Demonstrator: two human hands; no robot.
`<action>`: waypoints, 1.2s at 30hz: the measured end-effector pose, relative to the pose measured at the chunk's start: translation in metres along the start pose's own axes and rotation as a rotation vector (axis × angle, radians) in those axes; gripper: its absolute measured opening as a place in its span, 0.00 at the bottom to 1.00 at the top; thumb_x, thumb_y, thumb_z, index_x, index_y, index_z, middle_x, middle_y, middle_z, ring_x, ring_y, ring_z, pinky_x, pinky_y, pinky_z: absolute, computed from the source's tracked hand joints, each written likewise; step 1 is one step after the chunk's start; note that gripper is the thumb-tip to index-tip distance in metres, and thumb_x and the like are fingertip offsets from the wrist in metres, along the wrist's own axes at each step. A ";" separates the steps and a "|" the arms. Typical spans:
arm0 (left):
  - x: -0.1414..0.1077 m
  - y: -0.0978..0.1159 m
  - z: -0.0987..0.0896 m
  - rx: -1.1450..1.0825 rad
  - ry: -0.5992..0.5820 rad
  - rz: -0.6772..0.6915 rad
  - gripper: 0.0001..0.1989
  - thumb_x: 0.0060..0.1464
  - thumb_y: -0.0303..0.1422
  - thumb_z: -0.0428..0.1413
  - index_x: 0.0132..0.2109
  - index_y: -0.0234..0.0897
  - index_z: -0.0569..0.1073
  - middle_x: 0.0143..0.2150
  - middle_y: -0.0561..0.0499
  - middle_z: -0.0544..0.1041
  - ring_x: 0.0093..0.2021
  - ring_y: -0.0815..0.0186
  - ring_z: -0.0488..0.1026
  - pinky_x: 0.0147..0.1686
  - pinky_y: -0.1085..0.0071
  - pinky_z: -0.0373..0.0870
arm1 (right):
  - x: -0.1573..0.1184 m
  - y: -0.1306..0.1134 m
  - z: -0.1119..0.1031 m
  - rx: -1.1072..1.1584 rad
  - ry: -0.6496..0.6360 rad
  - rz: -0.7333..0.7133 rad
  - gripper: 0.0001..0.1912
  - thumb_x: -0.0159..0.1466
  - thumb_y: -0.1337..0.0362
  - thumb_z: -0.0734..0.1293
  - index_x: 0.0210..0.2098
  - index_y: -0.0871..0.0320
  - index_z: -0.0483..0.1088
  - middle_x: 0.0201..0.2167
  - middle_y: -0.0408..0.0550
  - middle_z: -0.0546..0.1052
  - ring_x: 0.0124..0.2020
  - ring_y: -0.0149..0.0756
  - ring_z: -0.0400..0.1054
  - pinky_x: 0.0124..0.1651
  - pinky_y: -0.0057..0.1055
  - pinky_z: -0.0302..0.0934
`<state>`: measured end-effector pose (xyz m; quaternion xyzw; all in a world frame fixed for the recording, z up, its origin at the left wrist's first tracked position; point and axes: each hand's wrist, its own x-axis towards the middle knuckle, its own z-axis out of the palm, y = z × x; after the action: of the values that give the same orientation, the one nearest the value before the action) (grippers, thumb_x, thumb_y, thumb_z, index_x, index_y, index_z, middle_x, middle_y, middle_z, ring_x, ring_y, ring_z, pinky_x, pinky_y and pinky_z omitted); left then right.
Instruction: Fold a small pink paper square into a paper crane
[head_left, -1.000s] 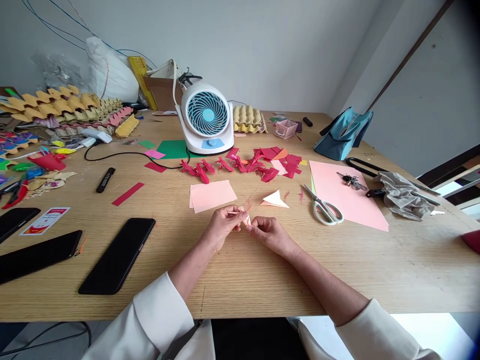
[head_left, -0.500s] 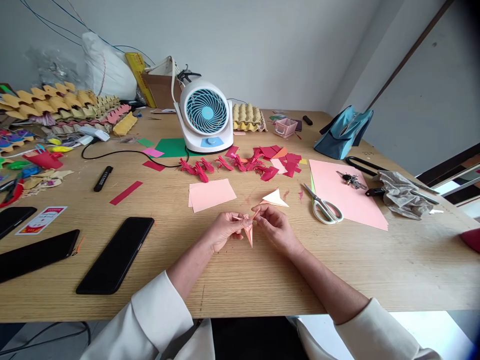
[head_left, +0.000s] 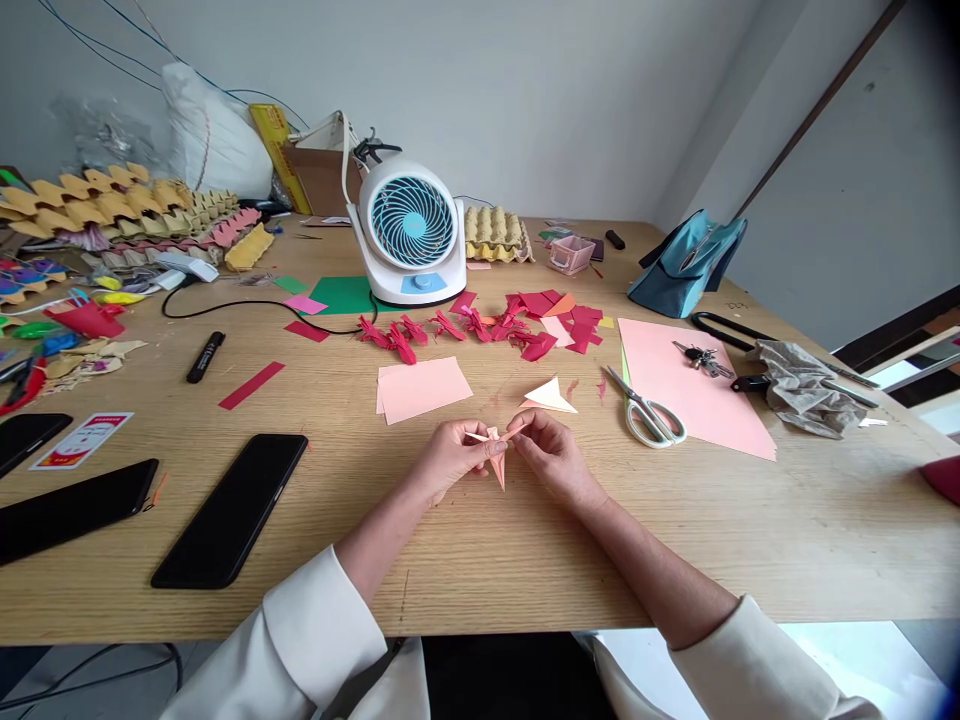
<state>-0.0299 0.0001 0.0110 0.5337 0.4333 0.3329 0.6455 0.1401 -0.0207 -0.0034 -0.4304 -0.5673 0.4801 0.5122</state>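
Observation:
A small folded piece of pink paper is held just above the table between both hands, one point hanging down. My left hand pinches its body between thumb and fingers. With thumb and fingertips, my right hand grips a thin strip-like part at its right side. Just behind the right hand lies a folded cream and pink paper piece. Flat pink sheets rest behind the left hand. Several folded red paper pieces form a row in front of the fan.
White-handled scissors and a large pink sheet with keys lie to the right. A fan stands at the back. Black phones, a marker and a red strip are on the left.
The thin part in my right fingers has swung from sloping upward to lying nearly level, pointing right. My right fingertips have shifted slightly; my left hand keeps its pinch.

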 end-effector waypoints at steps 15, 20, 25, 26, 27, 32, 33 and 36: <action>-0.001 0.002 0.001 0.246 0.029 0.262 0.18 0.50 0.47 0.61 0.28 0.34 0.75 0.24 0.53 0.73 0.24 0.71 0.66 0.24 0.76 0.62 | -0.006 -0.004 -0.001 -0.313 0.020 -0.151 0.02 0.62 0.67 0.64 0.32 0.57 0.67 0.29 0.44 0.69 0.28 0.31 0.62 0.30 0.29 0.56; -0.002 0.004 -0.001 0.298 -0.036 0.304 0.19 0.56 0.45 0.58 0.26 0.34 0.77 0.25 0.51 0.75 0.27 0.69 0.68 0.30 0.75 0.64 | -0.008 -0.011 -0.003 -0.349 0.006 -0.235 0.04 0.64 0.67 0.63 0.33 0.57 0.70 0.32 0.46 0.70 0.31 0.33 0.65 0.33 0.31 0.60; -0.001 0.003 -0.002 0.222 -0.035 0.259 0.18 0.55 0.46 0.59 0.29 0.35 0.79 0.26 0.51 0.77 0.22 0.71 0.67 0.26 0.75 0.65 | -0.008 -0.014 -0.007 -0.354 -0.010 -0.283 0.05 0.66 0.67 0.63 0.36 0.56 0.71 0.33 0.47 0.70 0.33 0.34 0.66 0.34 0.32 0.61; -0.001 0.003 -0.002 0.203 -0.037 0.244 0.18 0.54 0.47 0.59 0.30 0.35 0.79 0.26 0.51 0.77 0.22 0.71 0.67 0.25 0.75 0.65 | -0.008 -0.015 -0.007 -0.365 -0.009 -0.294 0.06 0.66 0.67 0.63 0.36 0.56 0.72 0.33 0.47 0.70 0.33 0.34 0.66 0.34 0.32 0.61; -0.001 0.003 -0.002 0.186 -0.037 0.232 0.18 0.53 0.47 0.59 0.30 0.35 0.79 0.26 0.50 0.77 0.22 0.70 0.68 0.25 0.75 0.66 | -0.008 -0.016 -0.008 -0.374 -0.009 -0.305 0.06 0.66 0.67 0.63 0.36 0.56 0.72 0.32 0.47 0.70 0.33 0.35 0.66 0.34 0.32 0.61; 0.000 0.002 -0.003 0.250 -0.025 0.291 0.18 0.56 0.45 0.58 0.30 0.35 0.80 0.26 0.49 0.78 0.26 0.67 0.73 0.29 0.73 0.70 | -0.008 -0.017 -0.008 -0.393 -0.004 -0.353 0.06 0.66 0.68 0.62 0.36 0.56 0.71 0.33 0.47 0.70 0.32 0.34 0.66 0.35 0.32 0.61; -0.001 0.001 -0.003 0.294 -0.010 0.322 0.17 0.57 0.44 0.57 0.31 0.35 0.80 0.26 0.50 0.78 0.27 0.67 0.74 0.30 0.73 0.70 | -0.008 -0.016 -0.007 -0.384 0.006 -0.349 0.05 0.66 0.67 0.63 0.36 0.56 0.71 0.33 0.47 0.70 0.32 0.34 0.66 0.35 0.32 0.61; -0.004 0.001 -0.005 0.416 0.063 0.435 0.13 0.60 0.40 0.56 0.39 0.38 0.82 0.29 0.49 0.80 0.28 0.66 0.75 0.32 0.72 0.70 | -0.007 -0.011 -0.007 -0.320 0.035 -0.279 0.05 0.66 0.62 0.65 0.34 0.56 0.69 0.32 0.46 0.70 0.31 0.34 0.65 0.34 0.32 0.60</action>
<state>-0.0356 -0.0010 0.0121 0.7240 0.3876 0.3841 0.4221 0.1479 -0.0291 0.0062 -0.4319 -0.6814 0.3008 0.5085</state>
